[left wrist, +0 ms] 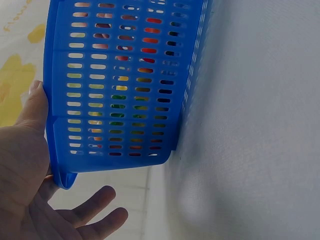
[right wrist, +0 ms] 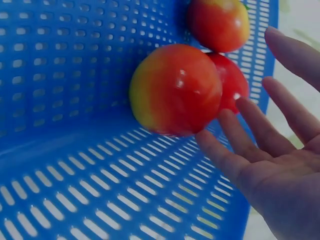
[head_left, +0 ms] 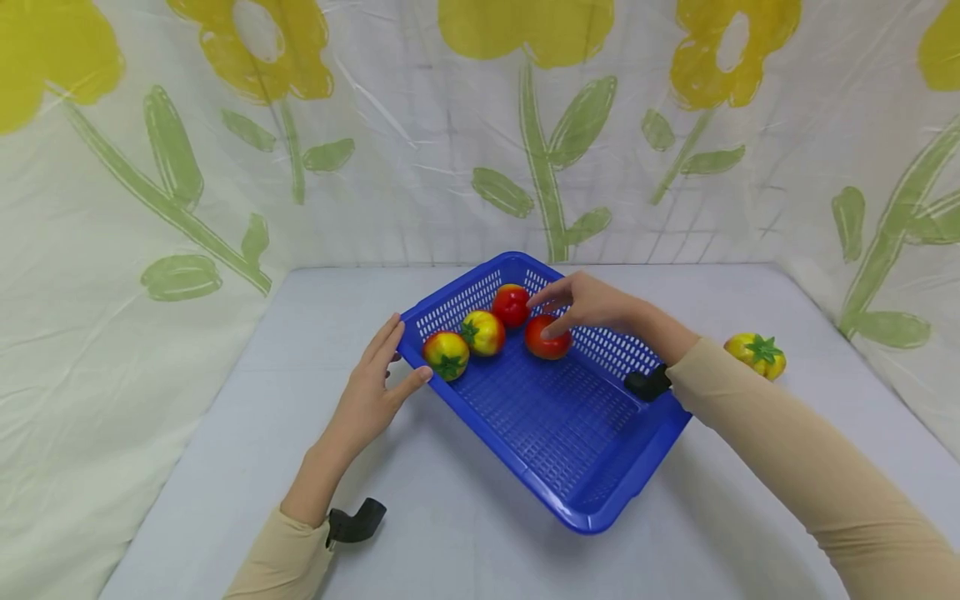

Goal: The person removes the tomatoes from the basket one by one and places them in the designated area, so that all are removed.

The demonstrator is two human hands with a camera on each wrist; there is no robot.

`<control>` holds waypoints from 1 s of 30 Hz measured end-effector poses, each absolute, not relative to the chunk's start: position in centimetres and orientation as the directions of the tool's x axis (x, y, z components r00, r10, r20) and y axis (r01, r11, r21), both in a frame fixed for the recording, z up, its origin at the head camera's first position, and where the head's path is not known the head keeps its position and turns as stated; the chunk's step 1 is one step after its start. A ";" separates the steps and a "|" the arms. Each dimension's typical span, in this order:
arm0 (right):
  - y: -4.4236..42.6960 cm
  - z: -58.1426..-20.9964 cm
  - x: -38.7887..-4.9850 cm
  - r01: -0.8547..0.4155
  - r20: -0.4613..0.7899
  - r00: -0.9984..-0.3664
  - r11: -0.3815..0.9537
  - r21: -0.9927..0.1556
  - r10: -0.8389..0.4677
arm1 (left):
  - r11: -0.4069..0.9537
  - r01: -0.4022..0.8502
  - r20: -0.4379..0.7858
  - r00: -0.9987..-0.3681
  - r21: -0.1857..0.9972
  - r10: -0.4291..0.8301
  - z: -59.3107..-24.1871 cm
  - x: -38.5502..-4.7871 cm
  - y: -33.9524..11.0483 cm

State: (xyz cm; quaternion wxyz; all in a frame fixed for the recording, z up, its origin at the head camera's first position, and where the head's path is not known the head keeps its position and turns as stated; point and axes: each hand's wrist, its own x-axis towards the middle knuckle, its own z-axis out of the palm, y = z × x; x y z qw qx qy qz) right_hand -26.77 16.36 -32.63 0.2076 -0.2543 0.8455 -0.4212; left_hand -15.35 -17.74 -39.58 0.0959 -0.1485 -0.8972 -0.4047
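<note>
A blue perforated plastic basket (head_left: 547, 425) stands at an angle on the table. My left hand (head_left: 371, 400) holds its left corner; in the left wrist view the thumb lies against the rim and two fingers stretch free below. Inside the basket are a red tomato (head_left: 512, 302), a yellow-red tomato (head_left: 483, 333), another with a green calyx (head_left: 446, 354), and a red-orange tomato (head_left: 546, 340). Over that last one reaches my right hand (head_left: 592, 302), fingers spread. In the right wrist view its fingertips are close to the large tomato (right wrist: 175, 90), not wrapped round it.
A yellow tomato (head_left: 757, 354) with a green calyx lies on the table (head_left: 247, 433), right of the basket and partly behind my right sleeve (head_left: 795, 467). A white curtain (head_left: 390, 183) with yellow flowers hangs behind and at both sides.
</note>
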 end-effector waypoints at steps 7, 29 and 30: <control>15.7 -33.2 -27.0 -0.231 -0.156 -0.770 0.498 -0.836 -0.619 | 0.632 0.338 0.285 -0.940 0.698 0.188 -39.3 -15.3 -17.6; 13.7 -34.0 -27.4 -0.265 -0.265 -0.672 0.558 -0.786 -0.691 | 0.622 0.343 0.286 -0.938 0.704 0.193 -39.2 -15.1 -17.7; 13.7 -34.1 -27.4 -0.268 -0.265 -0.669 0.558 -0.785 -0.695 | 0.621 0.342 0.285 -0.939 0.706 0.193 -39.2 -15.1 -17.7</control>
